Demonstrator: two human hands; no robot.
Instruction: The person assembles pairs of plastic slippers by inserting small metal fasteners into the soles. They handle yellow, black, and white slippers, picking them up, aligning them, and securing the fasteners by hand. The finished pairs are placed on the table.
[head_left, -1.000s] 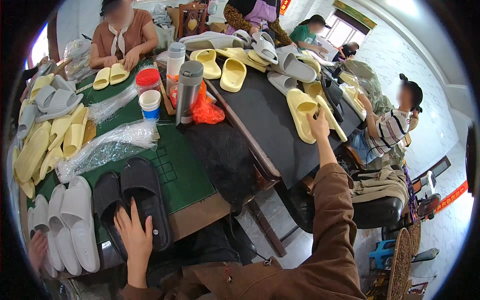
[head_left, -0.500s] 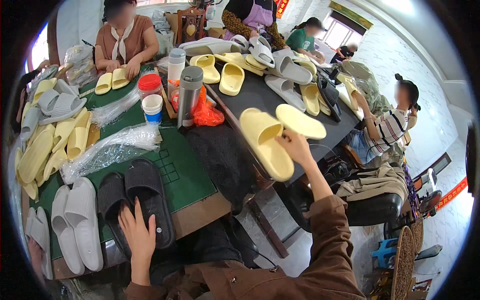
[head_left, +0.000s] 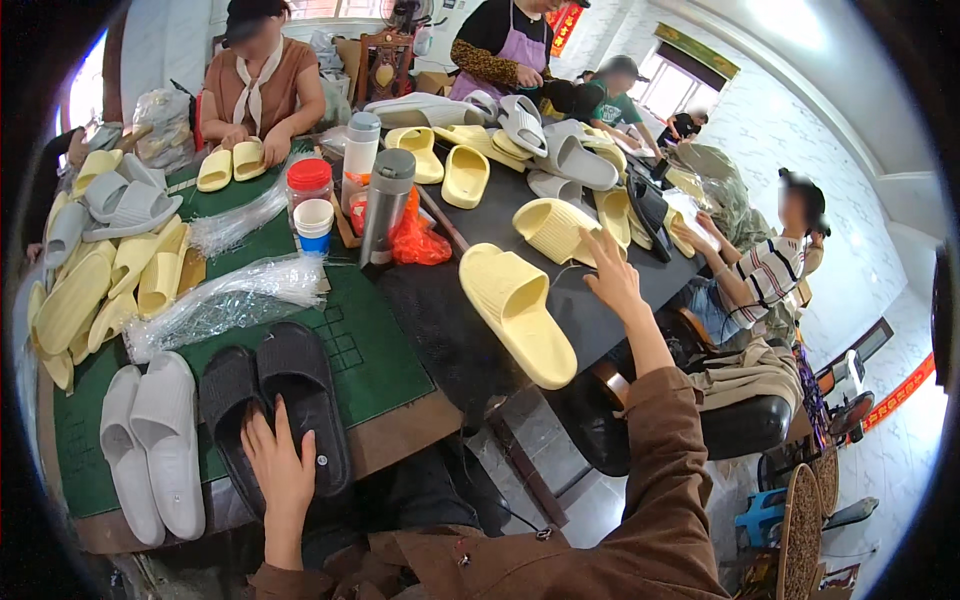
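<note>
My left hand [head_left: 278, 455] lies with spread fingers on a pair of black slippers [head_left: 298, 370] at the front of the green-topped table. My right hand [head_left: 615, 275], fingers apart, reaches over the dark table to the right. Its fingertips are at a yellow slipper [head_left: 548, 225]; whether they touch it is hard to tell. Nearer to me, a second yellow slipper [head_left: 540, 345] lies slanted at the dark table's edge, its heel jutting out. Left of the black pair stands a pair of light grey slippers [head_left: 168, 440].
Yellow and grey slippers pile up at the left [head_left: 75, 295]. Clear plastic bags [head_left: 235, 295], paper cups [head_left: 314, 222], a red-lidded jar [head_left: 310, 180] and a steel flask [head_left: 387, 205] stand mid-table. More slippers [head_left: 578, 155] lie across the dark table. Several people work around it.
My right hand has let go of the nearer yellow slipper, which now lies at the table edge, and has moved up to the farther one. My left hand stays on the black slippers.
</note>
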